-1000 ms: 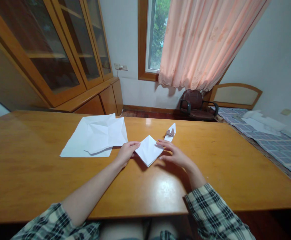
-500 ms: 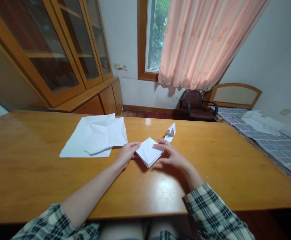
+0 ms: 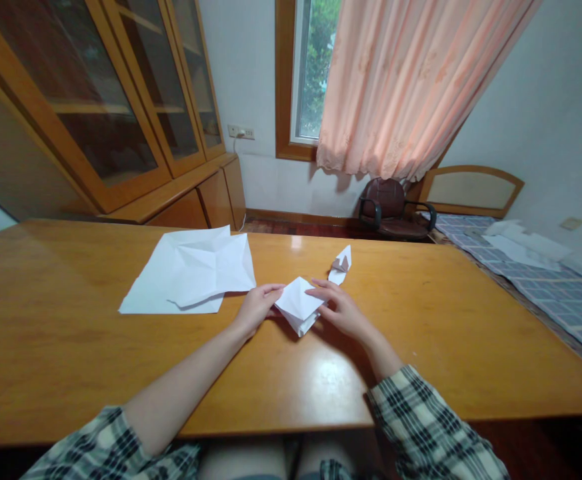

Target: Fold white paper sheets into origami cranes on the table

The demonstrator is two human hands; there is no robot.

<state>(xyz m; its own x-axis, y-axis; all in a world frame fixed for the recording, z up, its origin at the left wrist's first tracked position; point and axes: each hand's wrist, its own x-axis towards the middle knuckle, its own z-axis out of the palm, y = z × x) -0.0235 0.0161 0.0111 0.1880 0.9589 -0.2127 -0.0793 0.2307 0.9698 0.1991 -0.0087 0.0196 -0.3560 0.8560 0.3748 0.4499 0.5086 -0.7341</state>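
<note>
The folded paper (image 3: 298,303) sits on the bench (image 3: 71,347), its right side lifted. The left hand (image 3: 258,308) pinches its left corner, apparently anchoring it, while the right hand (image 3: 338,310) grasps the lifted edge. The creased sheets (image 3: 191,270) lie to its left, clear of both hands.

Readable text: none anywhere in view.
Folded paper (image 3: 297,301): plain white, no print or writing shows.
Loose sheets (image 3: 191,270) on the bench (image 3: 71,347): plain white, only creases.
Small paper figure (image 3: 341,265): white with a darker inner face, no marks legible.
Wall socket (image 3: 241,133): too small to tell any marking.
Bed cover (image 3: 561,293): a repeating blue check pattern, no letters or numbers.
Cabinet glass (image 3: 105,100): dark reflections, no labels to be made out.
</note>
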